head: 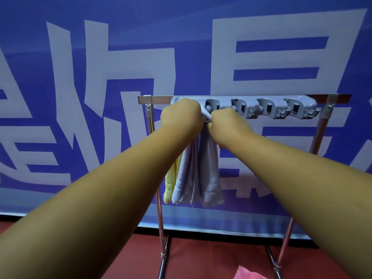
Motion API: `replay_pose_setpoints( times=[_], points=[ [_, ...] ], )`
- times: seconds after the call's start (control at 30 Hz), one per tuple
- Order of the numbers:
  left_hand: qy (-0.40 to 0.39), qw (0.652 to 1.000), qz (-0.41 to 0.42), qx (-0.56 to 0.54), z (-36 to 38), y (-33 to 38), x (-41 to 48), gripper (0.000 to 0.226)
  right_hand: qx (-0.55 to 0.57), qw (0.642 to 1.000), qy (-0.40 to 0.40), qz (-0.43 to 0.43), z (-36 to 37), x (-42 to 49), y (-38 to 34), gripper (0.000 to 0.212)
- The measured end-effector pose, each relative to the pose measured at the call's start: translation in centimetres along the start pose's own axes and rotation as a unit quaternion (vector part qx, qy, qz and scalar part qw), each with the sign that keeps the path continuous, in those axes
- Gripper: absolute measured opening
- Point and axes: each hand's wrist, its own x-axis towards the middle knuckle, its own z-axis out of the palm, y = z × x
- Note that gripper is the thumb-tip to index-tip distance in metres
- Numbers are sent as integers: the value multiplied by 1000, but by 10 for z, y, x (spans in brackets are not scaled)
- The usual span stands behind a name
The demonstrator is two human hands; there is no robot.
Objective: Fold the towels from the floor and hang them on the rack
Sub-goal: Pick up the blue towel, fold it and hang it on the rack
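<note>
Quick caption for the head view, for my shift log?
Left hand and right hand hold a lavender towel at the rack beside a yellow towel; pink towel lies on floor.

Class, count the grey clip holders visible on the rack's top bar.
4 clip holders in a row along the rack: first, second, third, fourth. The left hand may hide another.
</note>
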Motion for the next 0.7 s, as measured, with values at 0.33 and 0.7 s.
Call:
replay_pose_setpoints(
  times=[0.33,0.7],
  points=[
    [-139,987,-76,-29,3,-1,9,68,216,971,-35,93,18,-23,1,22],
    [-58,963,-123,-231,68,-2,-45,20,350,923,-106,116,86,-38,10,15]
  ],
)
